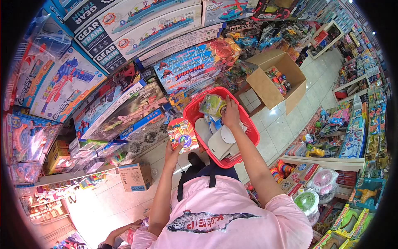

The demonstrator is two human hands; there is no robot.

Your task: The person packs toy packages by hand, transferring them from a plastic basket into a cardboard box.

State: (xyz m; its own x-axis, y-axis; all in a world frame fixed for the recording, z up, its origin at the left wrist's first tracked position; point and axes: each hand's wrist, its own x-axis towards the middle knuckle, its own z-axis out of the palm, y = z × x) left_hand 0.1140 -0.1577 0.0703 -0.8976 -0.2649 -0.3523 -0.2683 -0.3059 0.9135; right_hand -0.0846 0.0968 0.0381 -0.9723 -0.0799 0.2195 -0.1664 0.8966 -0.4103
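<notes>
1. handling, as i judge it, is of packaged toys over a red basket at the centre of the frame; it would go best with the basket kept level and the right hand's fingers closed round the body of the soft bag, not its loose plastic, so nothing tips out
2. the left hand, left of centre, is closed on the lower edge of a colourful toy pack, thumb and fingers pinching it upright just outside the basket's left wall
3. the right hand is inside the basket, back towards the camera, fingers partly curled and touching a yellow-green bagged toy at the basket's far end; whether it has gripped the bag i cannot tell
4. white packs lie in the basket below that hand
5. an open cardboard box stands upper right of the basket, gear train boxes fill the upper left, and a small carton sits on the floor at lower left
</notes>
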